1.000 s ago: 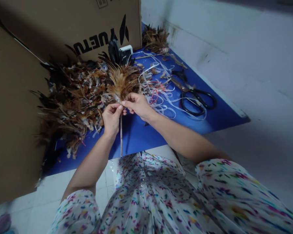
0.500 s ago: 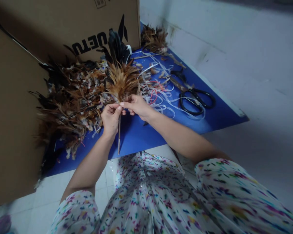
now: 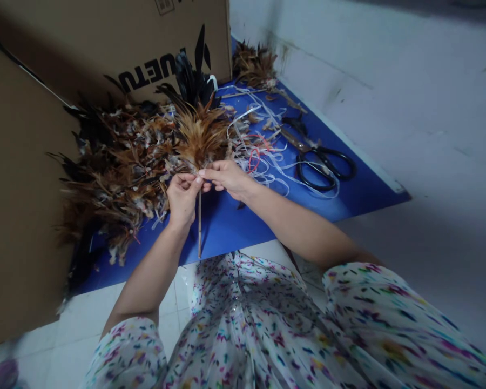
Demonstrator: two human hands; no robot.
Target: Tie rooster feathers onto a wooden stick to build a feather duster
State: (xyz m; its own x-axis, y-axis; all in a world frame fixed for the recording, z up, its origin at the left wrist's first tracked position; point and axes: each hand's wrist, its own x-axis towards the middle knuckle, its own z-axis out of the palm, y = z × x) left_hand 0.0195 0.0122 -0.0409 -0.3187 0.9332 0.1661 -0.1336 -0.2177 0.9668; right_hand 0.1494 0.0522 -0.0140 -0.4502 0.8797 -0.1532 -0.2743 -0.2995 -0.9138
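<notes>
Brown and black feathers fan out from the top of a thin stick, forming a feather duster. My left hand pinches it just below the feathers, thumb and fingers closed. Right beside it, my right hand also has its thumb and fingers pressed together at the feather base. The fingertips of both hands meet there and hide the binding point. Below my hands the bare stick points toward the table's near edge.
A heap of loose feathers lies left on the blue table. Tangled white strips and black-handled scissors lie right. Another feather bunch is at the back. Cardboard boxes stand behind and left; a wall bounds the right.
The duster has turned slightly between my fingers: its stick's lower end has shifted a little right, and the black feathers at the top a little left. Both hands keep their places.
</notes>
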